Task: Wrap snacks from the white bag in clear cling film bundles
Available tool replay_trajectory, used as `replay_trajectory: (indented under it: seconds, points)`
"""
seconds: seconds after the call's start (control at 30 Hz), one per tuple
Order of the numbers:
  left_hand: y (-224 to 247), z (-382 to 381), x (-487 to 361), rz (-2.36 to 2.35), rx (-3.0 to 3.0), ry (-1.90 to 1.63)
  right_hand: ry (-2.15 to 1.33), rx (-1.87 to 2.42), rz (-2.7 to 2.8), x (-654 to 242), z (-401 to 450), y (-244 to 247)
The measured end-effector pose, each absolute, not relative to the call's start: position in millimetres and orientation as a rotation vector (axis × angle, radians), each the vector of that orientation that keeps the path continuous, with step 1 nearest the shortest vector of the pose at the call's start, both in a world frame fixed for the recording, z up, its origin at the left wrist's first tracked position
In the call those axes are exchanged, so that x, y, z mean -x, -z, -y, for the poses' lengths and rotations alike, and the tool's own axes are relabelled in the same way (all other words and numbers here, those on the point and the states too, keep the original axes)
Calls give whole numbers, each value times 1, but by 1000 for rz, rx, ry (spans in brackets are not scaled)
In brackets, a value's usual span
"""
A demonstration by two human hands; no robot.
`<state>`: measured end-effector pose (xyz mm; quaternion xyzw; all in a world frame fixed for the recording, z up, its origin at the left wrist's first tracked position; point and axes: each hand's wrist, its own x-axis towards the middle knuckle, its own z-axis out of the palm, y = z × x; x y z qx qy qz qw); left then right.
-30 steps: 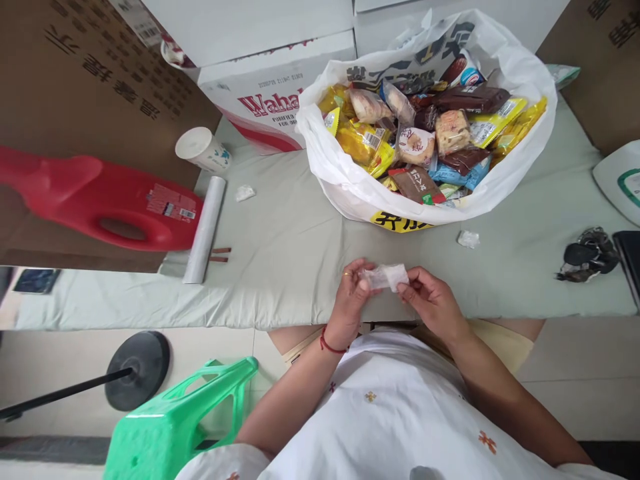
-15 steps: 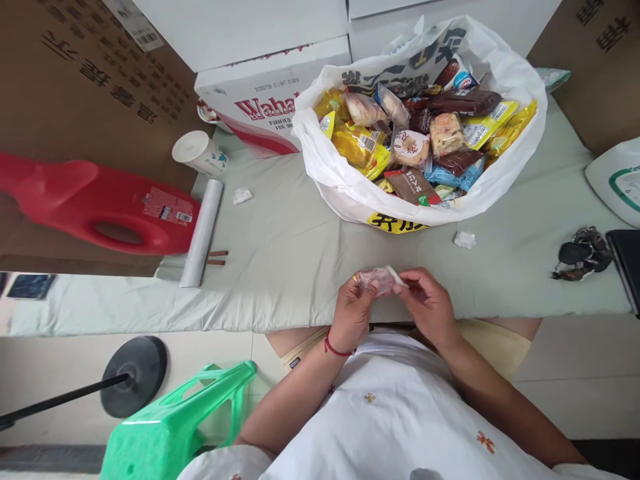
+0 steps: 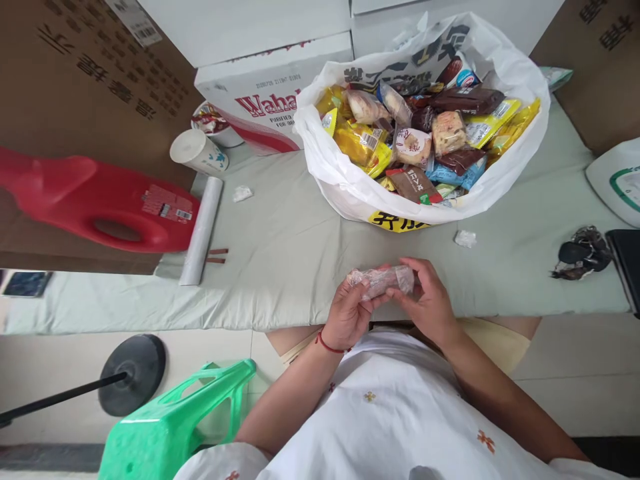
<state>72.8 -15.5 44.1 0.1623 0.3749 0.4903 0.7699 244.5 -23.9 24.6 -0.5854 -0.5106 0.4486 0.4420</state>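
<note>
A small elongated bundle in clear, crinkled wrap point(image 3: 383, 281) is held between both hands above the table's front edge. My left hand point(image 3: 350, 310) has its fingers closed round the bundle's left end, thumb on top. At the right end, my right hand point(image 3: 427, 297) pinches the wrap between thumb and fingers. What lies inside the wrap looks brownish and cannot be made out. Beyond the hands stands a white plastic bag point(image 3: 340, 193) full of packaged snacks point(image 3: 413, 147). Crumpled clear scraps lie on the cloth to the right point(image 3: 465, 239) and to the left point(image 3: 243, 193).
At left are a red jug point(image 3: 170, 227), a white roll point(image 3: 201, 230), two brown sticks point(image 3: 217, 256), a paper cup point(image 3: 200, 152) and a bowl point(image 3: 225, 135). Keys point(image 3: 580, 253) and a black object point(image 3: 627, 263) lie right. A green stool point(image 3: 150, 427) stands below.
The wrapped bundle now lies lengthwise between the hands, with more of it showing. My right hand has shifted its hold to the bundle's right end, and my left hand has turned slightly.
</note>
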Motion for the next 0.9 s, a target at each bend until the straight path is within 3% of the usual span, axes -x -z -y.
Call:
replay_trajectory:
  seconds: [0.2,0.37,0.6,0.77,0.83,0.9]
  points:
    - [-44,15,-60,-821,-269,-1060,-1493,1390,759,-265,14,-21]
    - [-42,15,-60,-814,-234,-1105,-1259,1451,716,-271,15,-19]
    - [-41,13,-62,-853,-360,-1108,-1206,1468,743,-276,7,-20]
    - [-28,17,-57,-1056,-692,-1213,-876,1503,593,-297,4,-28]
    - [-24,20,-58,-1175,-1042,-1286,-988,1472,626,-286,14,-39]
    - [-22,24,-59,-1265,-1469,-1332,-1392,1370,677,-266,26,-51]
